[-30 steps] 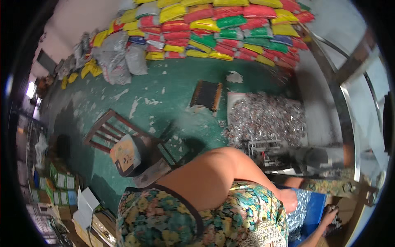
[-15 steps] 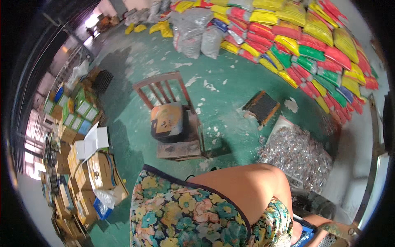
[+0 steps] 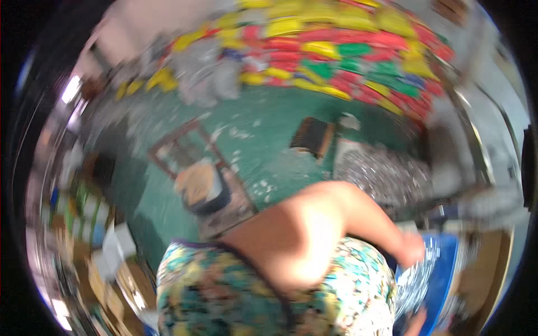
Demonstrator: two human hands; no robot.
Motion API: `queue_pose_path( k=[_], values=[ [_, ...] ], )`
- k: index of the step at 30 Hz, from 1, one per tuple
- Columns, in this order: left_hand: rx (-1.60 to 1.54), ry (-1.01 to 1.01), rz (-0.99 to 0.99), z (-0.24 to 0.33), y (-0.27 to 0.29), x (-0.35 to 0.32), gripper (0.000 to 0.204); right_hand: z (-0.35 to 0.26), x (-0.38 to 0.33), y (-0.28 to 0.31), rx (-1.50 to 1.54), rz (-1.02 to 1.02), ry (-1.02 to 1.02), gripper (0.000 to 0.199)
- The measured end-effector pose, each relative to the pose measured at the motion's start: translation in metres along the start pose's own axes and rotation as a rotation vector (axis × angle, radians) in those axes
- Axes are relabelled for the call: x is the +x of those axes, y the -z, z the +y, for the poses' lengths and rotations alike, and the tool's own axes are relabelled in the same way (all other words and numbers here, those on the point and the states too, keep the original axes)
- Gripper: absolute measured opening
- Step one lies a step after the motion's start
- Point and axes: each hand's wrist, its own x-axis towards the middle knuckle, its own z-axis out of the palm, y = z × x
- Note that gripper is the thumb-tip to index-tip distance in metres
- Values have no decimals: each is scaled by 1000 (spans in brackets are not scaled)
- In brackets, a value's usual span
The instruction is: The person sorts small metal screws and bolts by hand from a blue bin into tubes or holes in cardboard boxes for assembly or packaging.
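My left arm stretches across to a blue bin (image 3: 446,280) at the lower right. My left hand (image 3: 412,249) is at the bin's near upper side, over many shiny, slender, silvery or clear pieces (image 3: 417,283). Motion smears its fingers, so whether it grips any of them does not show. Only part of my right hand (image 3: 416,321) appears by the lower edge, beside the same shiny pieces. Blur and the picture's edge hide its fingers. Floral cloth (image 3: 224,291) of my clothing fills the lower middle.
A wooden chair (image 3: 238,201) with a cushion stands on the green floor. Beyond are a dark slatted crate-like object (image 3: 312,137), a heap of shiny scraps (image 3: 381,171) and stacked colourful sacks (image 3: 336,50). Cardboard boxes (image 3: 134,285) line the left; an open carton (image 3: 485,274) adjoins the bin.
The view has swung toward the right, so the chair, sacks and scrap heap sit farther left. More of the blue bin and my left hand has come into sight. The picture is more blurred.
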Motion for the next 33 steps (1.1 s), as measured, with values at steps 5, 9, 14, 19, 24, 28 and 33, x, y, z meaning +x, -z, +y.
queue_pose_path(
  k=[5,9,14,19,24,28,33],
  values=[
    [200,189,-97,-3,54,-32,21,-147,14,91,139,104,189,45],
    [245,60,-18,6,69,-20,26,-124,31,61,55,121,198,18],
    [211,-63,45,12,59,-11,23,-120,26,68,213,100,121,13],
    [214,-75,52,19,55,-10,24,-102,23,65,299,168,176,20],
    [232,-76,32,11,60,-17,24,-128,4,128,1230,39,-17,12],
    [222,-91,30,4,60,-19,25,-146,13,140,1813,47,39,19],
    [128,-161,17,5,59,-12,24,-164,79,103,416,325,150,21]
  ],
)
